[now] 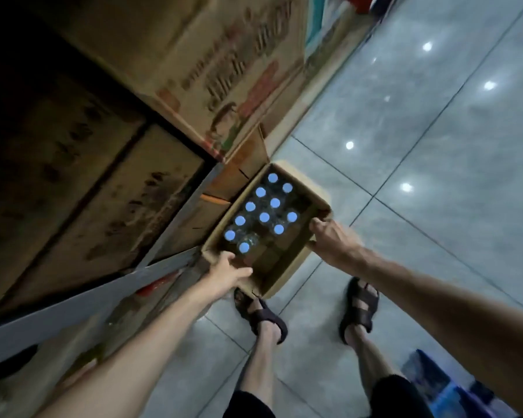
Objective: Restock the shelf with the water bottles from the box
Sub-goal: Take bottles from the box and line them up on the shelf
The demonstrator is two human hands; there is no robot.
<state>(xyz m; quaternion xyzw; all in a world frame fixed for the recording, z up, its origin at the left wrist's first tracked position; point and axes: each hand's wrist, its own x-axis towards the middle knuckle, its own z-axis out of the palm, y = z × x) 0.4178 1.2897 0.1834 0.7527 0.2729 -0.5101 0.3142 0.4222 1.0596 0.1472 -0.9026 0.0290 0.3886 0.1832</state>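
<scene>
An open cardboard box (299,179) sits on the tiled floor beside the shelf. Several water bottles (264,217) with pale blue caps stand upright in its far half; the near half shows bare cardboard. My left hand (228,271) grips the box's near left corner, fingers curled over the rim. My right hand (329,239) holds the right wall of the box, fingers hooked over its edge. The metal shelf (151,270) runs along the left, its lower level mostly hidden in shadow.
Large printed cartons (218,73) are stacked on the shelf above and behind the box. My feet in dark sandals (261,315) stand just in front of the box. A blue package (435,378) lies at lower right. Grey tiled floor (435,176) spreads to the right.
</scene>
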